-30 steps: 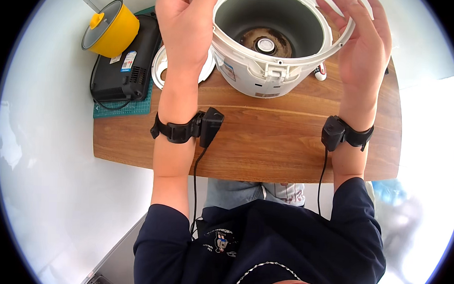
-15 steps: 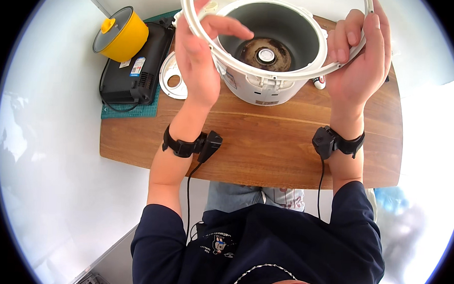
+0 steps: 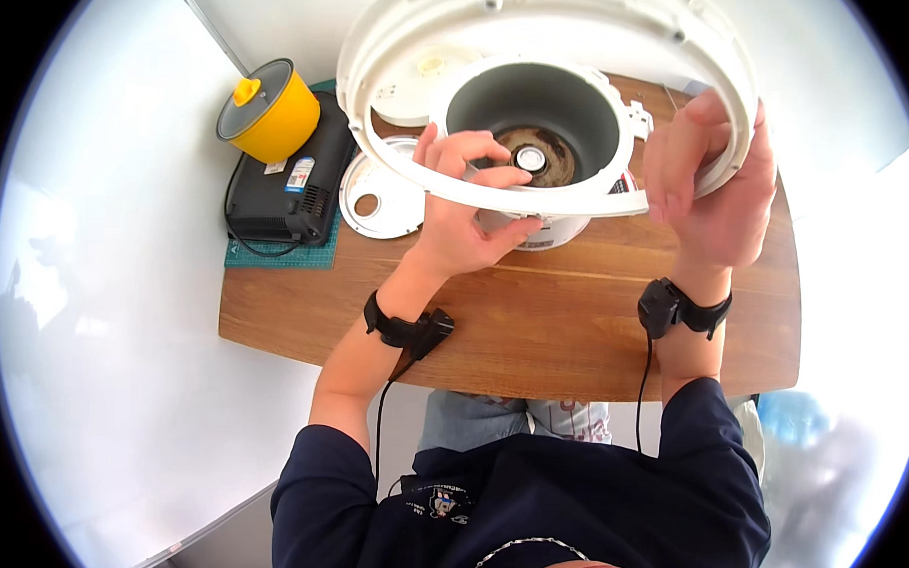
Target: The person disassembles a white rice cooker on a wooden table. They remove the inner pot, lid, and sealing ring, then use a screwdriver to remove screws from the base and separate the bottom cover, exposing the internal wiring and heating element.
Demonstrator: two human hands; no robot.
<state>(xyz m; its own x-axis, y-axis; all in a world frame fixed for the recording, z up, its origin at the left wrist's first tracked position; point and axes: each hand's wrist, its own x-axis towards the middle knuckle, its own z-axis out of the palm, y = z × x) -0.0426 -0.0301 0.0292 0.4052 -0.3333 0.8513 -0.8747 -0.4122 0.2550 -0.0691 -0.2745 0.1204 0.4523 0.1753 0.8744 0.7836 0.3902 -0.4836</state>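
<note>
White ring raised over cooker body; left hand pinches it at 7 o'clock, right hand curls round at 4. Best support both evenly, no twisting.

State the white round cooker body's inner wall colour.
Dark grey inner wall, best in head view.

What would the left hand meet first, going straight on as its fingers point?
Likely the cooker, on its dark inside; how high the left hand is above it is unclear.
</note>
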